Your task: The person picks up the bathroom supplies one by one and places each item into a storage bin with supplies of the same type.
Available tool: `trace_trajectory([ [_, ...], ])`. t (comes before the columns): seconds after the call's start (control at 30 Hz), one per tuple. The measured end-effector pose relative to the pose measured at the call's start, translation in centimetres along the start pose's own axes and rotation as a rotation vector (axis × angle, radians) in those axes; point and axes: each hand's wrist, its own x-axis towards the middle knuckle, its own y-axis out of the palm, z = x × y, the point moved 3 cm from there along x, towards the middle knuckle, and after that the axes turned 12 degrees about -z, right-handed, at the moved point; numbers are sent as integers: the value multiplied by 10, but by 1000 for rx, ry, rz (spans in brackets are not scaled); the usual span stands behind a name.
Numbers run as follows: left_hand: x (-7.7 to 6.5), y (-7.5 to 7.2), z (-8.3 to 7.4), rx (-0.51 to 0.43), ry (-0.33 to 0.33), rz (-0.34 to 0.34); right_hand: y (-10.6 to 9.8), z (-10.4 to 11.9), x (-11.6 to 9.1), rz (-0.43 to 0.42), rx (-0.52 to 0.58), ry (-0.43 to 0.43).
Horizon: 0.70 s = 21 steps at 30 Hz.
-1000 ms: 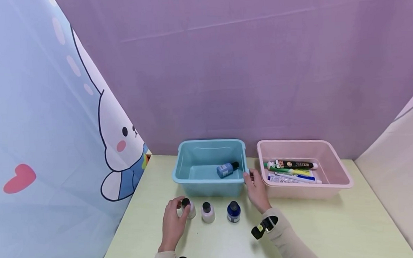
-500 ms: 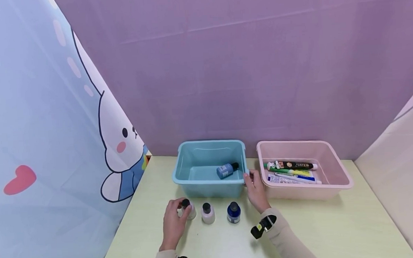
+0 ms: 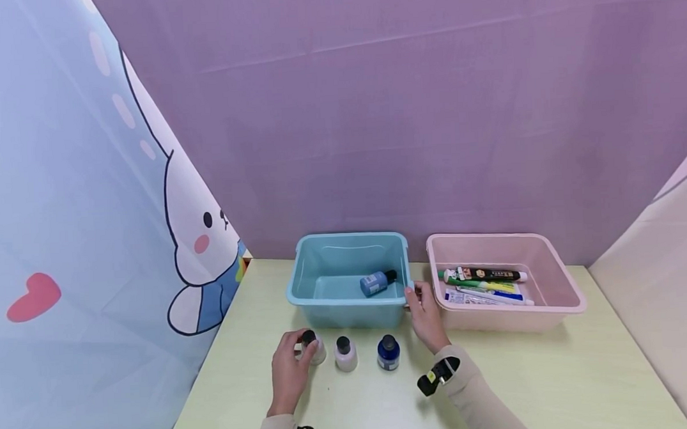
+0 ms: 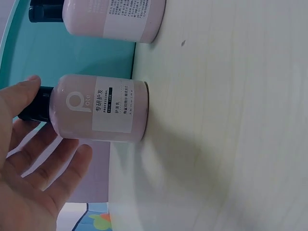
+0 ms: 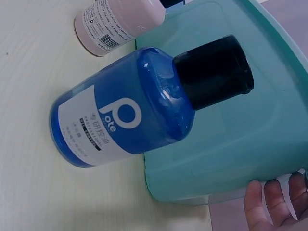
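Note:
My left hand (image 3: 289, 373) pinches the black cap of a pale pink hair conditioner bottle (image 4: 74, 108) between thumb and fingers. That bottle stands upright on the table, leftmost in a row. Beside it are a second pale pink bottle (image 3: 346, 358) and a dark blue bottle (image 5: 125, 108) with a black cap, both upright. My right hand (image 3: 427, 319) grips the front right corner of the light blue bin (image 3: 348, 313), thumb at the rim and fingers along its side. Inside this bin a blue bottle (image 3: 374, 283) lies on its side.
To the right of the blue bin stands a pink bin (image 3: 515, 319), holding a black-and-white tube (image 3: 490, 274), a green marker and several other pens and tubes. A purple curtain (image 3: 339, 125) hangs behind both bins. The pale table (image 3: 352, 409) extends in front.

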Motion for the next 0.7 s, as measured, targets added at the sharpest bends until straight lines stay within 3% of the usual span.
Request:
trace_trajectory([
  [0.2, 0, 0, 0, 5, 47, -40, 0, 0, 0, 4, -15, -2],
  [0.7, 2, -5, 2, 33, 48, -37, 0, -1, 0, 5, -31, 10],
])
